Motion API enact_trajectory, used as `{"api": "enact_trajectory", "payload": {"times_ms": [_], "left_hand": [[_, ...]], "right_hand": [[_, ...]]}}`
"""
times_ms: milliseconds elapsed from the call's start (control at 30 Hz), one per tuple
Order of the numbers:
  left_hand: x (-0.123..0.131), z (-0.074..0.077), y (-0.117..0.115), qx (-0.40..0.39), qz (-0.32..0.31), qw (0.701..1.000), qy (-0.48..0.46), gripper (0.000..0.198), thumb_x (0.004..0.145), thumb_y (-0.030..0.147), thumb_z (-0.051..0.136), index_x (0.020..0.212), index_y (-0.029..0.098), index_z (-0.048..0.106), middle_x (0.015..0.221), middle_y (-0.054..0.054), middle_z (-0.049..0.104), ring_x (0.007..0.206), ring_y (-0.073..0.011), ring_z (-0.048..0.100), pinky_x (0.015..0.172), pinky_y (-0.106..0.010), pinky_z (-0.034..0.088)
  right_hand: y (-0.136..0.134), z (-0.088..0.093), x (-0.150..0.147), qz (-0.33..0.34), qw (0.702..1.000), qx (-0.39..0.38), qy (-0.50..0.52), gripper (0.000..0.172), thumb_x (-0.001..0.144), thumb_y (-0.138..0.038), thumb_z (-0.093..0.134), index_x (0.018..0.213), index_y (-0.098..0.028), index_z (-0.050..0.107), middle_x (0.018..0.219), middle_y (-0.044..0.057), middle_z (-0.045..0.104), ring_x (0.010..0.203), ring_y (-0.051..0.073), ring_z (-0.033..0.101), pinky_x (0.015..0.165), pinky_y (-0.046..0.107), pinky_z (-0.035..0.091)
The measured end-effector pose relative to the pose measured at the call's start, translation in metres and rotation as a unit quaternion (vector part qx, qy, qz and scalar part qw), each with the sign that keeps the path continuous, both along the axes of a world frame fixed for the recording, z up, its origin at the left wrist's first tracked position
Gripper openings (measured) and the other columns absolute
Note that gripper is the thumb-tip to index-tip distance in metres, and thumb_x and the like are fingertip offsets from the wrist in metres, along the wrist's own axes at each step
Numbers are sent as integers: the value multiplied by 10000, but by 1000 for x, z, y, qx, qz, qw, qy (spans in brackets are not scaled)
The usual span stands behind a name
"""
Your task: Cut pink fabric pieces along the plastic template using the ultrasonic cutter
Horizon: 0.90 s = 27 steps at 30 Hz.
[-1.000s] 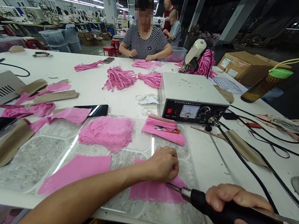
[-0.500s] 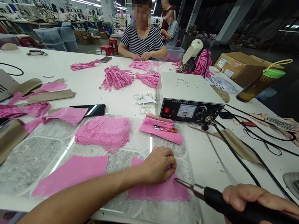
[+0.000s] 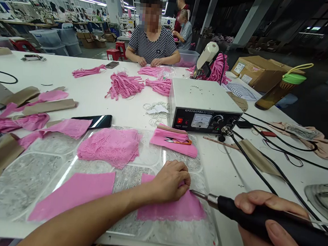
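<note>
Holding one tool (image 3: 231,211), one cloth (image 3: 172,211)

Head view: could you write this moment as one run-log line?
left hand: touching pink cloth; right hand: holding black-handled tool; tip: near left hand

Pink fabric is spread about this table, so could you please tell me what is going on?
The person's left hand rests on a pink fabric piece on a glossy mat. The right hand grips a black-handled tool, its metal tip by the fabric's edge, beside the left hand. Opposite, a co-worker has both hands by pink strips.
</note>
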<state>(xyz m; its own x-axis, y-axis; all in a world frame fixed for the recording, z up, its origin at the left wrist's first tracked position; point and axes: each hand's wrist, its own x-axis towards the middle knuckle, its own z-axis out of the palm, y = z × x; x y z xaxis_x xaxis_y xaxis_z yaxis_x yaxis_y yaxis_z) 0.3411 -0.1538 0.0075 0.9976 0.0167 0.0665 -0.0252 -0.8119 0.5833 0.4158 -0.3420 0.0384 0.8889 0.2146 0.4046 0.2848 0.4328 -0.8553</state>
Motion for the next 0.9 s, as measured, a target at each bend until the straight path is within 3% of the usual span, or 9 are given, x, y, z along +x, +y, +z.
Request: {"api": "enact_trajectory", "payload": {"times_ms": [300,667,800,900], "left_hand": [[0,2,0,-4,1,1000,2,97,811,98,588,785,169,650,949,-44,610,910,-182,571,839,-321,428],[-2,4,2,-11,2,1000,-10,10,846,173,658,855,177,655,991,-50,622,967,-202,587,901,-340,455],[-20,12,12,-18,-25,998,-55,61,915,188,590,929,168,646,1059,-63,649,1018,-182,594,951,-307,458],[-45,11,22,18,-57,993,-102,173,967,214,509,1066,152,637,1174,-98,651,1107,-211,589,1002,-356,446]], "right_hand": [[0,0,1,29,1000,-8,-5,130,750,-263,668,854,-217,605,790,15,616,648,147,551,604,329,533],[-3,0,3,23,1000,-5,0,135,709,-256,660,813,-203,593,751,10,613,602,145,552,573,335,520],[-9,5,-3,12,999,-2,37,121,706,-233,634,820,-210,600,743,14,592,606,151,524,564,339,514],[-13,7,-8,7,997,-25,67,137,700,-206,622,835,-221,602,766,29,592,639,168,525,596,363,527]]}}
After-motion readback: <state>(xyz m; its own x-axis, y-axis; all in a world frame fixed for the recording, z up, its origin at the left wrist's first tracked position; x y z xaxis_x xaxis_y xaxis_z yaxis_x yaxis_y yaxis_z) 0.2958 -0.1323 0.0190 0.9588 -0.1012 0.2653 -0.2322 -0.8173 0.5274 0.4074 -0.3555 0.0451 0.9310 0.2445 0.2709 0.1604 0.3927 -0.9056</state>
